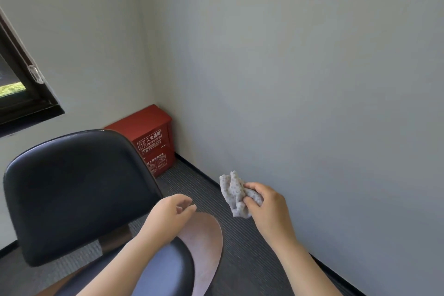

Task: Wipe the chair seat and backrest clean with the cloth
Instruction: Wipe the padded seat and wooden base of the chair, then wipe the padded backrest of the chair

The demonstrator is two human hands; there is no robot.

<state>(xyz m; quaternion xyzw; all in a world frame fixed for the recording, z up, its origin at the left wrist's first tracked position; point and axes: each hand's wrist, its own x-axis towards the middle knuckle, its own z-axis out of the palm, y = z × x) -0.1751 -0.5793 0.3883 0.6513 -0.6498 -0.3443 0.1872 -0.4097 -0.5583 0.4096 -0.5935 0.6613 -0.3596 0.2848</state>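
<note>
Here, the fingers (252,187) of the right hand (268,206) pinch a bunched cloth (235,196) in mid-air. It touches neither the black backrest (77,190) to its left nor the seat (168,269) below. The left hand (171,210) hangs loosely curled and empty over the seat. Balled this tight, the cloth may wipe only a narrow strip — leaving patches missed.

1. Seat (173,269), below the backrest (79,194): cut by the bottom edge.
2. Red box (149,127), behind the backrest: partly hidden, print unreadable.
3. Window (12,79), up-left of the backrest: cut by the left edge.
4. Cloth (234,192), right of the backrest: partly buried in the right hand (266,204).
</note>
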